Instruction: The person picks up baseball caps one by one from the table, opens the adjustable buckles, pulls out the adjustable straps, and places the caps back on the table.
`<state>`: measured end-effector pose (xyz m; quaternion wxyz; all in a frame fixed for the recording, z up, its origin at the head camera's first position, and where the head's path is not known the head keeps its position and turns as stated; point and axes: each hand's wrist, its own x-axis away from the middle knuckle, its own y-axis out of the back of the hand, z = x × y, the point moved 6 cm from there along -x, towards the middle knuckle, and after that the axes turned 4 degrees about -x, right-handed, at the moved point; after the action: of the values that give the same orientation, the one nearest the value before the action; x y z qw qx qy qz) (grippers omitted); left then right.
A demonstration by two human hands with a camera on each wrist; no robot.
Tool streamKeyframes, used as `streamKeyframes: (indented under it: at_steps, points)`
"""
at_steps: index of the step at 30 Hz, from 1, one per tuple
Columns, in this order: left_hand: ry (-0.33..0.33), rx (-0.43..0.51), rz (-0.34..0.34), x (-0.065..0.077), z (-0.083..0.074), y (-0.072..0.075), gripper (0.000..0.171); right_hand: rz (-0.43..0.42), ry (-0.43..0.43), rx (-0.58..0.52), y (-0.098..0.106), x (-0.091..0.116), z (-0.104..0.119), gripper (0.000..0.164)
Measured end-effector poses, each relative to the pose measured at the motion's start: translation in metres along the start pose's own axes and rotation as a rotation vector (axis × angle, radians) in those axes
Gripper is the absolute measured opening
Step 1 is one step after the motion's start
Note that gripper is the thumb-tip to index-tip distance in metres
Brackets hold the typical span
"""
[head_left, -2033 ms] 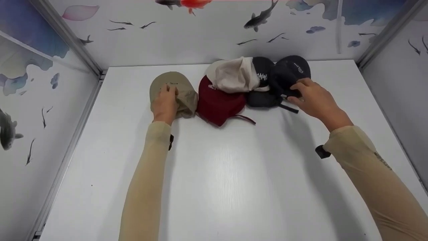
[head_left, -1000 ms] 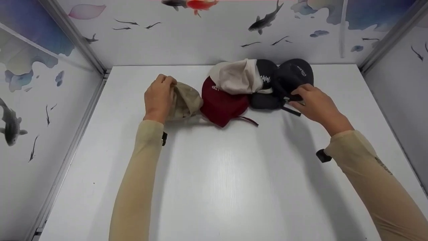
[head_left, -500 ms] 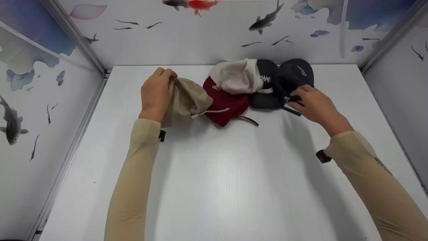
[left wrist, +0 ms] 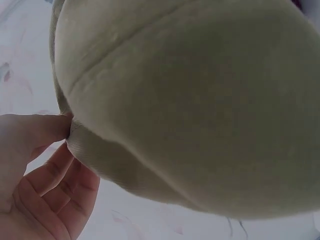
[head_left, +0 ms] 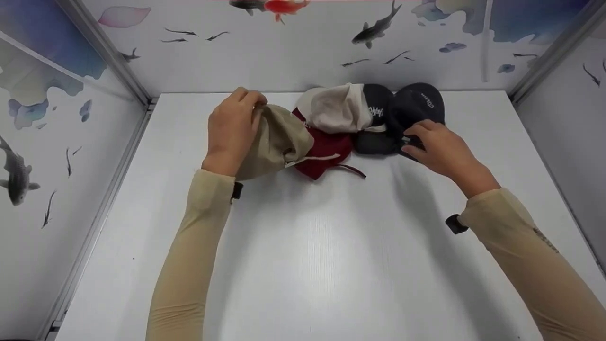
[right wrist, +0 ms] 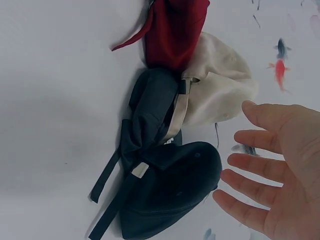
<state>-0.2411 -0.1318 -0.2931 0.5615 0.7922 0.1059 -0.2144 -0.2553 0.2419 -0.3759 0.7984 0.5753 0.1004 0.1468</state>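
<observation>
A white wall [head_left: 293,57] printed with fish rises behind the red cap [head_left: 334,141], and the white table [head_left: 331,246] spreads beneath it and well out in front. Next in size come the right sleeve [head_left: 525,265], in front of the red cap and to its right, and the left sleeve [head_left: 182,265], in front and to its left. The khaki cap [head_left: 279,137], tilted and creased, overlaps the red cap's left part in the head view. The navy cap [head_left: 416,102] is right of the red cap, the cream cap [head_left: 336,109] lies against its back edge, and the black cap [head_left: 376,142] sits just beside it on the right. Left of the red cap, the left hand [head_left: 232,130] pinches the khaki cap's edge between thumb and fingers. Well right of the red cap, the right hand [head_left: 442,149] has its fingers spread and slightly bent near the navy cap, gripping nothing; I cannot tell whether a fingertip touches it. The thin red strap [head_left: 354,169] trails from the red cap's right front.
</observation>
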Motion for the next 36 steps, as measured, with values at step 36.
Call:
streamKeyframes:
  at_steps: [36]
  points:
    - [-0.209,0.076,0.032,0.016,-0.079,0.016,0.010,-0.439,0.742,0.116,0.011,0.038,0.165,0.011]
